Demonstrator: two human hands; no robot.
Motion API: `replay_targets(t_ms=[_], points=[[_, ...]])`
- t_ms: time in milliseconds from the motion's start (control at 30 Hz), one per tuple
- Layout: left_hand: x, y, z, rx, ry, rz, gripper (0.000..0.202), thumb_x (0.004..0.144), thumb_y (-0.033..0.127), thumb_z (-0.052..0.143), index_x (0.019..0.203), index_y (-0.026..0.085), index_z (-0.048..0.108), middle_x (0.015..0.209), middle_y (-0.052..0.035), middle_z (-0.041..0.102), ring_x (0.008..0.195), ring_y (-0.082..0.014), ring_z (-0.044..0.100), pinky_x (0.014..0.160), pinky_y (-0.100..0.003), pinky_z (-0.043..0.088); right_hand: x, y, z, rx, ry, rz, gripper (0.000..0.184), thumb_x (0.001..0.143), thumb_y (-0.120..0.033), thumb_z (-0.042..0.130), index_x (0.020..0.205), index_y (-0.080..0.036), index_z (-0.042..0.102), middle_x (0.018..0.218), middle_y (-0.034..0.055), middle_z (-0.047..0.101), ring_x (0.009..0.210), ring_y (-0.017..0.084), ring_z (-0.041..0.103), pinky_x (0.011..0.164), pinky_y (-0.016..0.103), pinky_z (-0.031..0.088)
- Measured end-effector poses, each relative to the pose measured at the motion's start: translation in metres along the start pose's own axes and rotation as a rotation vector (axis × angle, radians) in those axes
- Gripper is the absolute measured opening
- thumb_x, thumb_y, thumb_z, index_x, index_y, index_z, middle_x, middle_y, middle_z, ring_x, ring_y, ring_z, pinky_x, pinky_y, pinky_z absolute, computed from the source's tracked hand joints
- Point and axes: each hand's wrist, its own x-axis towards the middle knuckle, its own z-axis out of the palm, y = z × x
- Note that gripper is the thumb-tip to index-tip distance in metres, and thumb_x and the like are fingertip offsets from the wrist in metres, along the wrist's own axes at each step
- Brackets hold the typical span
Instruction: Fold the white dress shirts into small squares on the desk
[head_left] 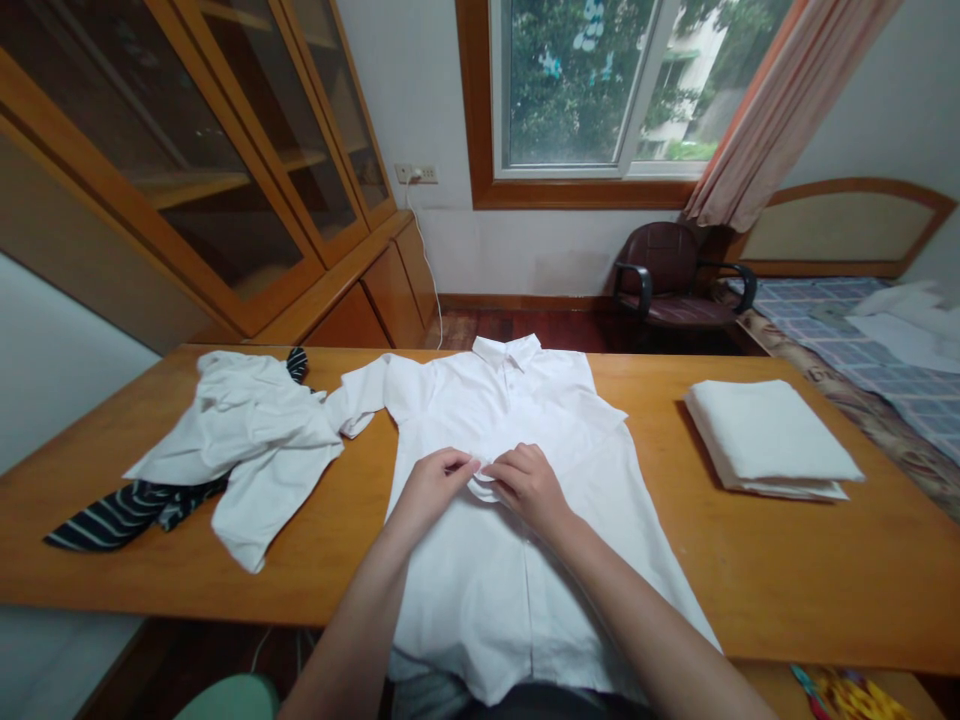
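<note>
Fingertips (469,467) of both hands are pinched together on cloth, just below the centre of the frame: the left hand (433,488) and the right hand (534,490) nearly meet, each gripping the front of a white shirt (465,580). A small ruffle of fabric puckers between them. The step in hand looks like work on the shirt's front opening, perhaps at a button, though the fingers hide the spot and I cannot make one out. The next move would call for a light, precise pinch, with both front edges kept lined up.

The shirt lies face up down the middle of the frame, smooth and thin, its hem loosely rippled at the bottom, its pointed collar (507,352) at the far end. A pale green rounded shape (225,700) shows at lower left. The glossy, wood-grained table (750,590) spans the frame. On its left, a limp, crumpled white garment (262,425) lies over a dark cloth with pale stripes (105,517); on its right sits a thick, neatly squared folded white cloth (769,435).

Beyond are a glass-doored wooden cabinet (315,240) at upper left, a shiny maroon armchair (667,265) and checked bed (832,315) at right, and a window (577,120) beside a pleated pink curtain (795,110) above.
</note>
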Motion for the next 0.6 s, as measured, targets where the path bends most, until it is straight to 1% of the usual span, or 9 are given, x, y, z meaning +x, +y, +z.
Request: replay_targets(t_ms=[100, 267, 433, 600], points=[[-0.001, 0.0, -0.001, -0.005, -0.03, -0.012, 0.023, 0.08, 0.042, 0.067, 0.075, 0.021, 0.075, 0.08, -0.0032, 0.073, 0.079, -0.0215, 0.064, 0.074, -0.027, 0.046, -0.001, 0.0, 0.001, 0.006, -0.005, -0.002, 0.013, 0.097, -0.024, 0.058, 0.099, -0.023, 0.071, 0.086, 0.0045, 0.071, 0.079, 0.02, 0.054, 0.072, 0.035, 0.035], [-0.001, -0.004, -0.004, 0.024, -0.101, 0.012, 0.029, 0.083, 0.046, 0.063, 0.077, 0.02, 0.074, 0.081, -0.0032, 0.072, 0.082, -0.0213, 0.063, 0.078, -0.028, 0.045, -0.002, 0.003, 0.004, 0.035, -0.004, 0.007, 0.011, 0.097, -0.025, 0.059, 0.095, -0.022, 0.07, 0.084, 0.0038, 0.07, 0.078, 0.019, 0.055, 0.073, 0.033, 0.036], [0.001, -0.012, -0.006, 0.033, -0.15, 0.033, 0.028, 0.087, 0.044, 0.061, 0.08, 0.019, 0.073, 0.083, -0.0019, 0.07, 0.085, -0.0201, 0.062, 0.08, -0.028, 0.045, -0.003, 0.006, 0.009, 0.056, 0.018, 0.06, 0.014, 0.097, -0.028, 0.06, 0.087, -0.021, 0.067, 0.08, 0.0041, 0.069, 0.077, 0.019, 0.056, 0.073, 0.033, 0.037], [0.001, -0.014, -0.006, 0.02, -0.169, 0.045, 0.027, 0.087, 0.044, 0.062, 0.083, 0.019, 0.074, 0.086, -0.0024, 0.07, 0.087, -0.02, 0.063, 0.081, -0.028, 0.045, -0.003, 0.008, 0.01, 0.086, 0.008, 0.111, 0.009, 0.095, -0.027, 0.062, 0.09, -0.021, 0.066, 0.079, 0.0036, 0.068, 0.077, 0.02, 0.057, 0.073, 0.033, 0.039]])
